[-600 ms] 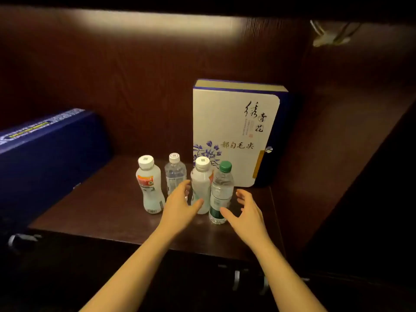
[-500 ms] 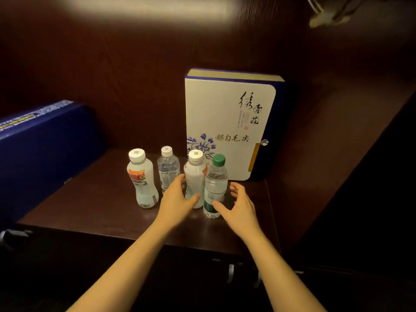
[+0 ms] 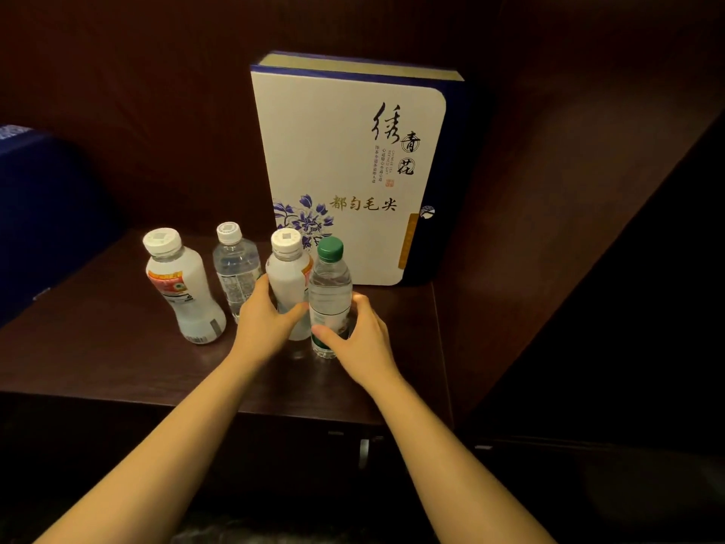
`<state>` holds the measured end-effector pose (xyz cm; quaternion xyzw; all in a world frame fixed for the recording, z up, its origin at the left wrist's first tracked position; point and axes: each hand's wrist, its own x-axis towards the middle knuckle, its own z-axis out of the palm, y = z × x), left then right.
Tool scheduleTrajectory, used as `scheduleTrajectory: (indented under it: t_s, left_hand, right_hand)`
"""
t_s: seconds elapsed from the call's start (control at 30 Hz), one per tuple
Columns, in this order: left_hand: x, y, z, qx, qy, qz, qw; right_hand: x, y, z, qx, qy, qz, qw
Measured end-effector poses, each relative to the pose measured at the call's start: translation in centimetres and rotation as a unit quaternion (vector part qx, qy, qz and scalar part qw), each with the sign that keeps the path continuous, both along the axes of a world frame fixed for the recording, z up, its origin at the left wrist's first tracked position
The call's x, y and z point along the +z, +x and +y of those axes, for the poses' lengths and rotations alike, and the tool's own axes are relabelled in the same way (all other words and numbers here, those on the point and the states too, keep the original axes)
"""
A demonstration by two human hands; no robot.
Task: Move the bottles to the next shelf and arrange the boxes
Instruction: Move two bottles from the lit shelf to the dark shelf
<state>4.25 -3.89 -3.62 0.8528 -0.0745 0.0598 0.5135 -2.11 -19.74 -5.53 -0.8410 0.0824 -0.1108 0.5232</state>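
Several bottles stand on a dark wooden shelf (image 3: pixel 117 359). My left hand (image 3: pixel 263 323) wraps around a white bottle with a white cap (image 3: pixel 288 276). My right hand (image 3: pixel 361 339) wraps around a clear bottle with a green cap (image 3: pixel 329 288) just to its right. Both bottles stand upright on the shelf. Further left are a white bottle with a red label (image 3: pixel 176 288) and, behind it, a clear bottle with a white cap (image 3: pixel 235 265). A tall white and blue box (image 3: pixel 345 166) stands upright behind the bottles.
A dark blue box (image 3: pixel 43 214) lies at the left end of the shelf. The shelf's wooden side wall (image 3: pixel 549 229) rises on the right, close to the tall box. A cabinet front with metal handles (image 3: pixel 365 445) sits below the shelf edge.
Both hands have moved forward and closed on the two bottles they were hovering beside. The camera has come closer and tilted down.
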Motion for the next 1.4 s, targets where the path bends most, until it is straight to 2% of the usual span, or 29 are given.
scheduleTrajectory:
  t_s: [0.27,0.63,1.1,1.4]
  left_hand:
    - [-0.3,-0.2,0.7,-0.009,-0.036,0.003,0.999]
    - [-0.8,-3.1,3.5,-0.038,-0.02,-0.011,0.999]
    - [2.3,-9.1,7.3,-0.157,-0.072,-0.032,0.984]
    - [2.5,-14.1,4.3,-0.256,-0.114,-0.016,0.96]
  right_hand:
    - [-0.3,0.0,0.0,0.004,0.015,-0.02,1.0]
    - [0.0,-3.4,1.3,-0.033,0.002,-0.017,0.999]
    - [2.7,-13.4,4.2,-0.132,0.03,-0.057,0.989]
    - [4.4,-22.7,3.1,-0.231,-0.001,-0.075,0.97]
